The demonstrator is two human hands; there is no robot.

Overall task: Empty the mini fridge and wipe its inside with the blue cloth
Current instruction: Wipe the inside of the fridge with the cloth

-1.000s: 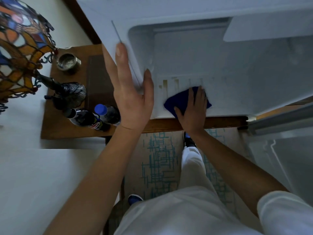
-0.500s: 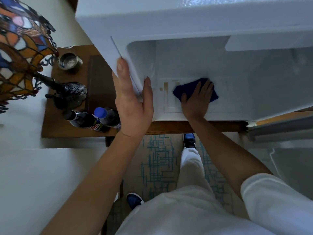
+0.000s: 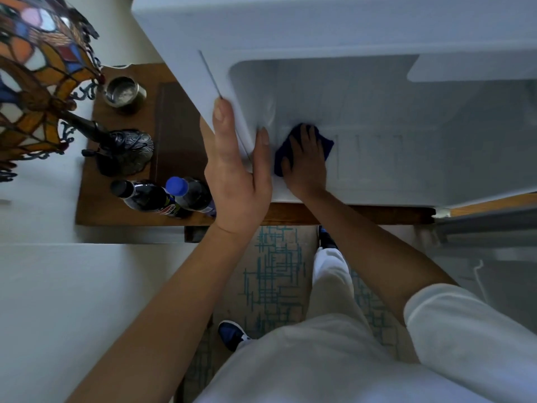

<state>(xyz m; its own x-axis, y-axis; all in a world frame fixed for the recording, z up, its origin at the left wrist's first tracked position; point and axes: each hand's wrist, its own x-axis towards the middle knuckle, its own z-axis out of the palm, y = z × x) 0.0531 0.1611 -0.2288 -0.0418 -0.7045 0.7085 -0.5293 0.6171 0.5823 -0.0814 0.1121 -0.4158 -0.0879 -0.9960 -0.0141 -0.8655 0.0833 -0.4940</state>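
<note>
Fridge: the white mini fridge is sitting on a wooden table with its door swung open off to the right. Nothing is sitting on the bit of the inside I can see.

Left hand: the left hand is bracing on the fridge's front left edge, fingers stretched out flat along the outer side wall and thumb hooking over onto the inner wall. It's loose and spread, just leaning there, not clutching anything.

Right hand: the right hand is reaching inside and pressing palm-down on the blue cloth, fingers spread over the top of it. So it's pinning the cloth flat rather than fisting it.

Cloth: it's lying bunched on the fridge floor in the front left corner, just beside the left inner wall, poking out around the fingers.

Floor of the fridge: faint ribbed lines are showing to the right of the cloth.

Stuff on the table: two dark soda bottles, one with a blue cap, are standing near the front edge just left of the left wrist. Behind them there's a stained-glass lamp on a dark metal base and a small metal cup.

Below: white trousers, blue shoes and a patterned rug.
</note>
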